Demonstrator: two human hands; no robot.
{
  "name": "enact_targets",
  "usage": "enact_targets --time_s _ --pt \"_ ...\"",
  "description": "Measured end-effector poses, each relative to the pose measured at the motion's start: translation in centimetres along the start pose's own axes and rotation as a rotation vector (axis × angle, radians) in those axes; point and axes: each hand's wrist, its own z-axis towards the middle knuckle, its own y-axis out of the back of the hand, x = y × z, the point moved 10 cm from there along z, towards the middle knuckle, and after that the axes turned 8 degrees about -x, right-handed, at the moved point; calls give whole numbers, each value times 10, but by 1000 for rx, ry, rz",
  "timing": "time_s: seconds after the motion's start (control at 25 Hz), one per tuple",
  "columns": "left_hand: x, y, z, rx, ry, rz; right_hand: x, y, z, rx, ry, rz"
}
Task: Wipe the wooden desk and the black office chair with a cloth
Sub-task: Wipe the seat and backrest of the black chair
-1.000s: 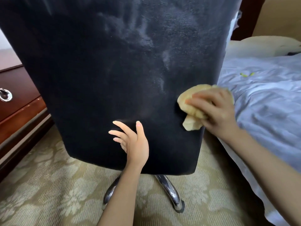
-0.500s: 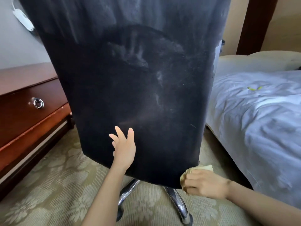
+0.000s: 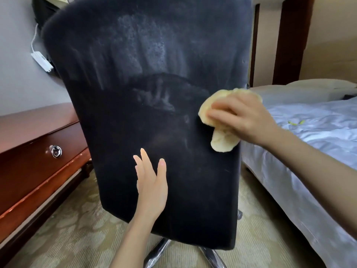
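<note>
The left hand [image 3: 151, 187] is raised with straight, slightly spread fingers, thumb apart. The right hand [image 3: 244, 118] (higher, and off to the right of the left) has its fingers curled over a bunched yellow cloth [image 3: 222, 130], forearm reaching in from the right.

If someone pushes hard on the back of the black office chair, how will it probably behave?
The black fabric office chair will probably roll or swivel: its chrome star base stands on patterned carpet. The backrest already looks tilted, so it may lean further. The open left hand at its back probably steadies it.
</note>
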Motion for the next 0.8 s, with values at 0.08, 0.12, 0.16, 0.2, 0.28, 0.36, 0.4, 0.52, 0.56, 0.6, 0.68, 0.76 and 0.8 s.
enact_targets --time_s 0.08,0.12,0.16,0.2,0.28,0.36,0.4,0.52,0.56,0.6,0.68,0.76,0.8 --pt "-8 1 2 3 -21 11 -19 3 36 -64 -53 -85" --pt "-13 2 4 1 -37 15 -26 2 54 -89 -89 -117" --pt "-18 3 6 2 -52 21 -31 0 69 -114 -131 -147" --pt "-24 3 8 5 -70 24 -33 -5 83 -134 -173 -171" --pt "-35 3 11 6 -112 26 -30 -18 102 -137 -261 -167" --pt "-45 3 14 4 -155 16 -15 -47 102 -16 -307 -65" --pt "-48 4 14 2 -171 11 0 -66 94 99 -286 -11" --pt "-49 11 18 -17 -190 18 62 -108 43 405 -95 55" --pt "-47 14 20 -25 -188 27 79 -113 22 466 -41 99" --pt "-46 16 21 -33 -183 38 94 -115 1 518 28 130" --pt "-46 19 23 -49 -179 53 112 -109 -29 564 173 146" --pt "-51 19 24 -53 -195 57 115 -98 -37 538 292 136" --pt "-54 20 25 -55 -206 61 112 -92 -34 507 336 123"
